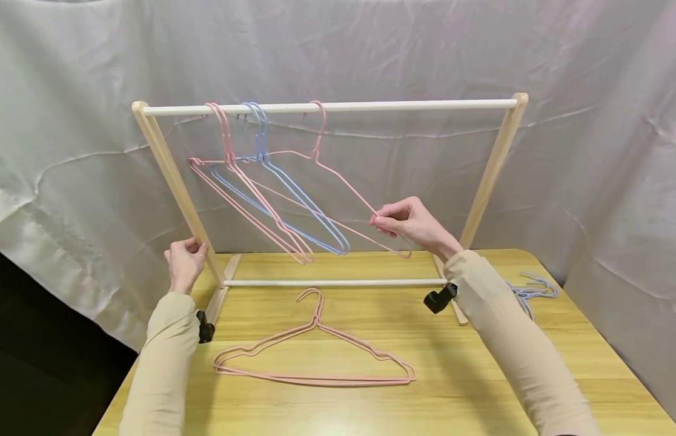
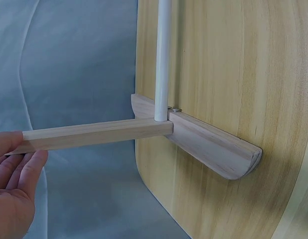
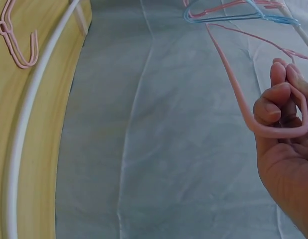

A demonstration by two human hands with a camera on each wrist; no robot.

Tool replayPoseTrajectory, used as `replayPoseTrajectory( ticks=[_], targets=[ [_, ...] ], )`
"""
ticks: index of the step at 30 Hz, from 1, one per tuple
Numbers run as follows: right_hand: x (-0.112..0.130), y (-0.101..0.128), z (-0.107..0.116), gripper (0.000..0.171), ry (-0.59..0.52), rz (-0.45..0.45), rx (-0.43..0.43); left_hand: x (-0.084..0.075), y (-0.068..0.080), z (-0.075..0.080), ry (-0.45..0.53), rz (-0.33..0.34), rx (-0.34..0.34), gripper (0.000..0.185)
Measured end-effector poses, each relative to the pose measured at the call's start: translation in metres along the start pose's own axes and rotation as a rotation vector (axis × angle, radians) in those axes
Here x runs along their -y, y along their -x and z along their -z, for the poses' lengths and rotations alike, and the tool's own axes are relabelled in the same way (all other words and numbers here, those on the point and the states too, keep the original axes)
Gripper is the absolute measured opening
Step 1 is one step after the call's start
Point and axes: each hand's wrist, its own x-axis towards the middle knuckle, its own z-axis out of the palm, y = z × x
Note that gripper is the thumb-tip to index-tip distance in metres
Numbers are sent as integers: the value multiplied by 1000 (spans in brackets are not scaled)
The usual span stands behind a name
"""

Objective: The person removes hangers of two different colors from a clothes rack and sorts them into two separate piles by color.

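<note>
A wooden rack with a white top rod [image 1: 371, 106] stands on the table [image 1: 480, 375]. My left hand [image 1: 188, 248] grips the rack's left post [image 1: 169, 169]; the left wrist view shows the left hand [image 2: 17, 169] against that post [image 2: 94, 135]. A pink wire hanger [image 1: 338, 175] hooks over the rod, and my right hand [image 1: 377, 219] pinches its right shoulder. In the right wrist view the right hand [image 3: 276, 94] holds the hanger's rounded end [image 3: 278, 133]. Two pink hangers [image 1: 245, 194] and blue ones [image 1: 294, 194] hang to the left.
Pink hangers [image 1: 316, 381] lie flat on the table in front of the rack. Blue hangers [image 1: 534, 290] lie at the table's right edge behind my right arm. A white crossbar [image 1: 332, 283] joins the rack's feet. White cloth hangs behind.
</note>
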Motion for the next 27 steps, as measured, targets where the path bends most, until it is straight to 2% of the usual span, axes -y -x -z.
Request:
replayPoseTrajectory(
  ticks=[3,6,13,18,27],
  targets=[
    [-1,0,-1,11,14,16,-23,1,0,-1,-4,6,1,31],
    [-3,1,-2,15,23,35,-45,2,0,-1,-8,13,5,32],
    [-8,3,-2,13,2,51,-104,3,-1,-1,-8,31,17,34],
    [-10,6,-1,18,9,71,-124,2,-1,-1,-9,28,13,33],
    [-19,10,-2,17,-41,110,-179,0,0,0,6,23,2,32]
  ],
)
